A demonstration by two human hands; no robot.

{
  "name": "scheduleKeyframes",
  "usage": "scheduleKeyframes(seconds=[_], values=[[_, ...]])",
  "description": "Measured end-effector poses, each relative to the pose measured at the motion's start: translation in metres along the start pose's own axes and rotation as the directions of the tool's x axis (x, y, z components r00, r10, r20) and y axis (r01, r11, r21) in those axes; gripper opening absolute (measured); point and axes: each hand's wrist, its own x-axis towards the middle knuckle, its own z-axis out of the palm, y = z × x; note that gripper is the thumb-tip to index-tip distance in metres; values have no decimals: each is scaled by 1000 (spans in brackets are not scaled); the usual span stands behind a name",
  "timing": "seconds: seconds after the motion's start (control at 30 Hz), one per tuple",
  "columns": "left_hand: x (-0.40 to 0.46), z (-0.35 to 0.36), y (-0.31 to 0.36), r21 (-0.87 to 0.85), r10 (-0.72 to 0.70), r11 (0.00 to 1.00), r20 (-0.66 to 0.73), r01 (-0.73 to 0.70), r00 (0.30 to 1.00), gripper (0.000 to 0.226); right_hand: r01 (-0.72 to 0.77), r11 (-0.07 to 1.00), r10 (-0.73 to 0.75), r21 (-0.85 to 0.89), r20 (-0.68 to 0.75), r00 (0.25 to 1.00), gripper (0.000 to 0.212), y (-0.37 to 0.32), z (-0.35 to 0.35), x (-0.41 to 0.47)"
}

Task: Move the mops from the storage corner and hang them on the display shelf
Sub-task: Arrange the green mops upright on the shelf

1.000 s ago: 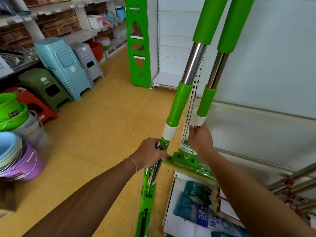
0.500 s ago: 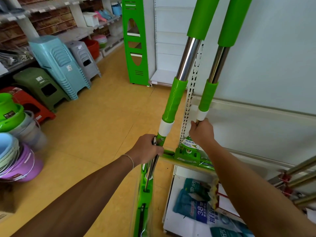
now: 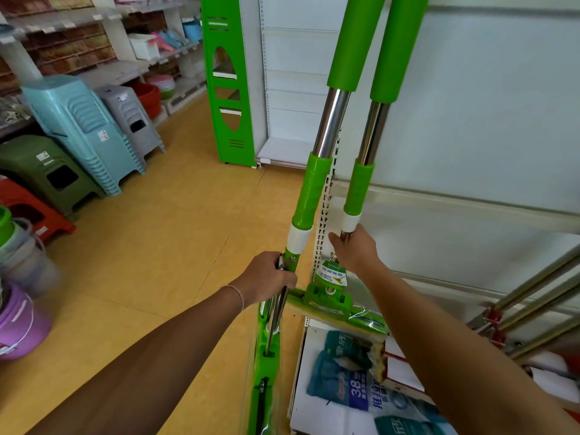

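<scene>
Two mops held upright, side by side, against the white display shelf [image 3: 470,233]. Left hand [image 3: 270,277] grips the left mop [image 3: 309,196] low on its pole, fingers curled round the metal lever just below the white collar. Right hand [image 3: 354,249] grips the right mop [image 3: 361,183] just under its white collar, fingers wrapped round the thin steel rod.

Containers: left of the shelf, at frame edge, a purple bucket [image 3: 18,324] with a grey bucket [image 3: 25,262] and a green one stacked above; contents cannot be told. Further back, a red basin [image 3: 150,95] and a pink-green bowl [image 3: 163,84] under the far racks, insides not visible. The shelf's bottom tray [image 3: 301,409] holds blue-green packaged goods [image 3: 351,378] with "38" printed on them.

Mops look alike: bright green foam grip on top, shiny steel tube, green sleeve, white collar, then green plastic head. Left mop's head [image 3: 266,356] hangs down in clear wrap, in front of the shelf's corner. Right mop's head [image 3: 332,306] sits crosswise with a yellow sponge strip and a small label tag [image 3: 332,273], just above the bottom tray.

Left of the shelf on the yellow floor [image 3: 157,246]: stacked stools, light blue [image 3: 81,130], grey [image 3: 131,117], dark green [image 3: 47,171], red [image 3: 28,211]. A green end panel [image 3: 227,83] stands behind the shelf. Steel poles [image 3: 533,296] lean at the shelf's right.
</scene>
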Motion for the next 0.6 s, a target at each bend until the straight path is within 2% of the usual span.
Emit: scheduleKeyframes(seconds=[0.13, 0.27, 0.43, 0.6], values=[[4, 1, 2, -8, 0, 1000, 27, 0, 1000, 22, 36, 999, -37, -41, -29, 999, 30, 3, 0, -11], [5, 1, 1, 5, 8, 1000, 37, -9, 999, 22, 22, 1000, -21, 20, -82, 996, 27, 10, 4, -22], [5, -4, -6, 16, 26, 1000, 12, -26, 1000, 24, 35, 999, -33, 9, -120, 992, 18, 19, -4, -37], [21, -17, -7, 42, 11, 999, -10, -11, 1000, 23, 48, 999, -47, 17, -91, 995, 12, 32, -12, -65]])
